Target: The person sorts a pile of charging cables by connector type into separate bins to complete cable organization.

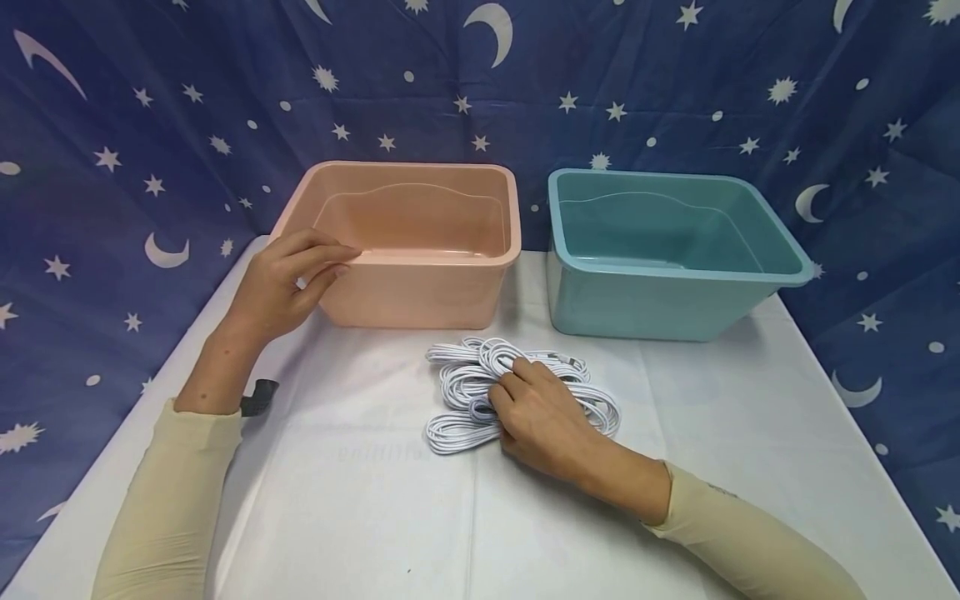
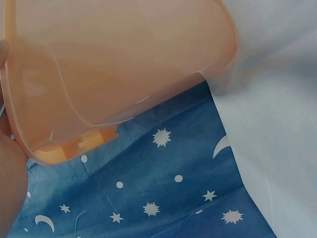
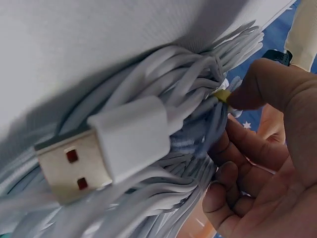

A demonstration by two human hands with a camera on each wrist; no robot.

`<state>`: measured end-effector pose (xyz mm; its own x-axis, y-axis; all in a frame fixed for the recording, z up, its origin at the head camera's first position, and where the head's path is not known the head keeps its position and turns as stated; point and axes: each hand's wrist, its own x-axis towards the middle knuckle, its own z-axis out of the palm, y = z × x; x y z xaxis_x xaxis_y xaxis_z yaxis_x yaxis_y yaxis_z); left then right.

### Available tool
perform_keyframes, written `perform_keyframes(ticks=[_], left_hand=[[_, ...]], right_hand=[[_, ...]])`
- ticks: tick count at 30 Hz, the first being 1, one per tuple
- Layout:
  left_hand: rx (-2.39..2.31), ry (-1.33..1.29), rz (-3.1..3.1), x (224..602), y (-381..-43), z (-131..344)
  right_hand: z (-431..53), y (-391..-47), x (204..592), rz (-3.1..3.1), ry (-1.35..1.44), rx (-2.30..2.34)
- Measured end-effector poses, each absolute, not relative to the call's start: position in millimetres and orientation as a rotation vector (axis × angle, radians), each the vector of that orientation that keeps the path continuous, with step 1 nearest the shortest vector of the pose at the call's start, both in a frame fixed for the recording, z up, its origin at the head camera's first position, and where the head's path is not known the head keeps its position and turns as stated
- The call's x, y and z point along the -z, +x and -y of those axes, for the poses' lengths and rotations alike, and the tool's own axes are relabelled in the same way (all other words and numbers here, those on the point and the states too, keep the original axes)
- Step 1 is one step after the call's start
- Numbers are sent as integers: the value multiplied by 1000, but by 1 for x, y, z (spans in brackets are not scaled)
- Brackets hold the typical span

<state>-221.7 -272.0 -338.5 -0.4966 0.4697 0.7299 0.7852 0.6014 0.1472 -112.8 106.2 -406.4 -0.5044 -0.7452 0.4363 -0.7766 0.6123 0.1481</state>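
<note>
Pinching white cables (image 1: 463,386), right hand (image 1: 543,421), long axis left-to-right (roughly)

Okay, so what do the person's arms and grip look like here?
The left sleeve and right sleeve are pale beige and snug, ending near the wrist. The right one bears a small, unreadable dark marking. A black piece juts out beside the left one's end. The left grip and right grip are ungloved hands.
</note>
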Motion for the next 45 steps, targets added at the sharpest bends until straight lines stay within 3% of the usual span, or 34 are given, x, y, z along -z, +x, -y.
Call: perform_keyframes(ticks=[24, 45], left_hand=[[623, -986, 2179, 338, -221, 272], [624, -976, 2179, 339, -223, 271]], right_hand=[[-103, -110, 405, 2358, 1226, -154], [-102, -116, 354, 2286, 1260, -264]])
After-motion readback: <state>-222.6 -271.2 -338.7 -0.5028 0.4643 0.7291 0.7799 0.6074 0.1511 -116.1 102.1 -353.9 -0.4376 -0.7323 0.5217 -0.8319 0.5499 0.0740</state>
